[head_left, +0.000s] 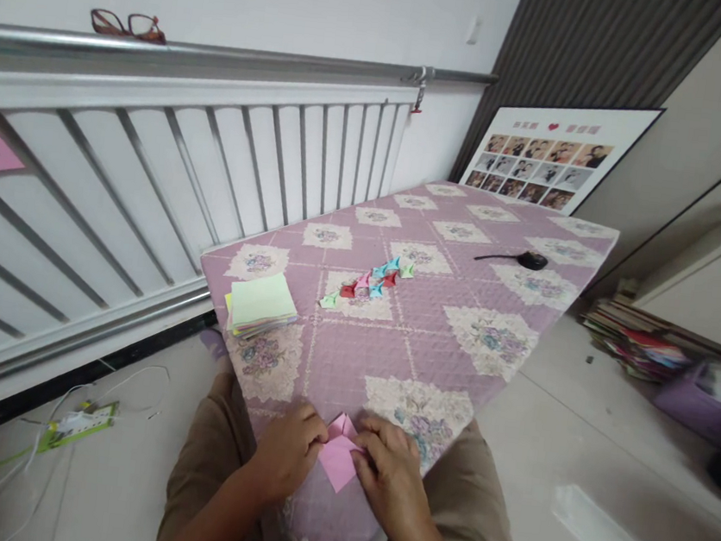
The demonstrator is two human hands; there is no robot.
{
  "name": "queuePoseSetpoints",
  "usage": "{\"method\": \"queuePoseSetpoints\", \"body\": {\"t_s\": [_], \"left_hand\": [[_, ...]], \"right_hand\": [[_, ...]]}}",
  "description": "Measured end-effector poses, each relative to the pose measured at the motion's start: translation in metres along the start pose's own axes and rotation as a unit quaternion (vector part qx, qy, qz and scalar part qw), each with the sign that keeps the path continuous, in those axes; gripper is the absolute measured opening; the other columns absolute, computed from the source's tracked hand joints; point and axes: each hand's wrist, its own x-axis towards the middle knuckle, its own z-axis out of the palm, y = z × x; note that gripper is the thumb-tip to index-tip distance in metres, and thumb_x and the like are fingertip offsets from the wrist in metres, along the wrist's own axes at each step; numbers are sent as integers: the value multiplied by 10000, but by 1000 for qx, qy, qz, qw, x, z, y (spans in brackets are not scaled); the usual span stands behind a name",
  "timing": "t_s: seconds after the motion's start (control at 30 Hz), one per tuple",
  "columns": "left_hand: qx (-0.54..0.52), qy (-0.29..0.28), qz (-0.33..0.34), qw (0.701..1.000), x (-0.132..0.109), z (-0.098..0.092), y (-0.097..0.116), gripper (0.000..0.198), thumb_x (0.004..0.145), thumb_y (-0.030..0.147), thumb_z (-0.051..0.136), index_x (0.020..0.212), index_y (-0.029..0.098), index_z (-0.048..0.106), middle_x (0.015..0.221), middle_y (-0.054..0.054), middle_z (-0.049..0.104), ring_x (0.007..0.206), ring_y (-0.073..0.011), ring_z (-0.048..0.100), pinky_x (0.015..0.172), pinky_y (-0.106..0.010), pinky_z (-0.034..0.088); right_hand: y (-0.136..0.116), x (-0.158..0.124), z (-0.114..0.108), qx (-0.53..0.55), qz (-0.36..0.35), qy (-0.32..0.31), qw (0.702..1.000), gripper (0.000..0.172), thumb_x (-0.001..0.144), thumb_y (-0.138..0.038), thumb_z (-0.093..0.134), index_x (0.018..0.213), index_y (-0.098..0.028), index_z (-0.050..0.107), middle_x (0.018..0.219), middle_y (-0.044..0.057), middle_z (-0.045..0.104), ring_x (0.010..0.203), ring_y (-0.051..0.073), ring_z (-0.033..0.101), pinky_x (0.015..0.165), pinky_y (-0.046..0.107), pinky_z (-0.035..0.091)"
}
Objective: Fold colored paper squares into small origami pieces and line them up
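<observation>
A pink sheet of origami paper, partly folded, lies at the near corner of the table with one point toward me. Its upper part shows small folded flaps with a slit between them. My left hand grips the left corner between thumb and fingers. On the opposite side, my right hand pinches the right corner, thumb below and fingers above. Farther up the cloth sits a cluster of small folded paper pieces in red, blue, pink and green. Left of them lies a stack of coloured square paper, pale green on top.
The table wears a purple patterned cloth. A black object with a thin handle or cord rests at the far right. Beyond the left edge runs a white radiator; a power strip with cables lies on the floor. A photo board leans behind.
</observation>
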Motion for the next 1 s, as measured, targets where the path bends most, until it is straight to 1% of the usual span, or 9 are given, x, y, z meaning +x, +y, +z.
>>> {"method": "queuePoseSetpoints", "body": {"t_s": [0.1, 0.23, 0.47, 0.6, 0.67, 0.73, 0.8, 0.9, 1.0], "left_hand": [[4, 6, 13, 1000, -2, 2, -2, 176, 840, 122, 462, 844, 211, 614, 920, -8, 568, 841, -145, 531, 744, -263, 371], [27, 3, 32, 999, -5, 2, -1, 193, 849, 122, 460, 858, 206, 634, 923, -22, 576, 848, -158, 533, 745, -274, 379], [84, -22, 20, 996, -11, 2, 4, 307, 874, 66, 398, 946, 200, 664, 991, -42, 604, 929, -182, 528, 819, -306, 393], [124, -18, 13, 992, -17, 7, 11, 281, 927, 130, 392, 993, 206, 655, 1026, -42, 603, 976, -204, 508, 863, -338, 397], [152, -20, 1, 988, -22, 11, 16, 269, 932, 164, 413, 1084, 217, 629, 1063, -57, 594, 995, -226, 500, 864, -361, 411], [178, -31, -7, 983, -29, 15, 21, 330, 927, 183, 435, 1224, 256, 559, 1125, -75, 573, 1018, -252, 493, 857, -390, 427], [196, -44, -11, 979, -36, 19, 25, 400, 926, 205, 444, 1309, 309, 490, 1198, -91, 542, 1042, -277, 487, 860, -426, 434], [205, -44, -19, 978, -43, 25, 27, 412, 939, 242, 428, 1331, 364, 463, 1308, -98, 482, 1116, -316, 454, 898, -489, 416], [203, -39, -20, 978, -46, 27, 27, 411, 949, 258, 411, 1336, 388, 453, 1351, -93, 457, 1171, -334, 418, 930, -523, 393]], "right_hand": [[0, -1, 0, 10, -20, 10, 1000, 146, 796, -110, 573, 837, -247, 599, 1074, 34, 616, 1030, 234, 535, 863, 404, 360], [-2, -2, -4, 23, -46, 10, 999, 185, 771, -79, 571, 841, -248, 604, 1068, 38, 613, 1018, 231, 540, 866, 403, 380], [-4, -7, -12, 17, -85, -3, 996, 251, 781, -70, 536, 943, -241, 623, 1110, 64, 606, 1069, 234, 536, 887, 408, 419], [-1, -13, -11, -3, -95, -9, 995, 287, 798, -73, 513, 1000, -240, 629, 1144, 77, 606, 1104, 243, 530, 914, 432, 426], [0, -16, -10, -9, -92, -3, 996, 299, 810, -76, 500, 1018, -245, 633, 1157, 79, 610, 1112, 244, 532, 924, 443, 428], [1, -18, -9, -8, -87, 6, 996, 292, 828, -94, 494, 1027, -251, 639, 1158, 80, 617, 1110, 245, 540, 926, 447, 435], [1, -18, -8, 1, -78, 9, 997, 251, 845, -131, 504, 1007, -258, 648, 1142, 75, 628, 1098, 243, 554, 921, 443, 446], [0, -15, -5, 21, -42, 20, 999, 168, 871, -212, 527, 987, -241, 645, 1110, 77, 644, 1071, 235, 574, 914, 424, 459], [-1, -9, 0, 26, 12, 51, 998, 229, 873, -288, 544, 1072, -206, 619, 1111, 99, 647, 1062, 242, 580, 914, 422, 464]]}}
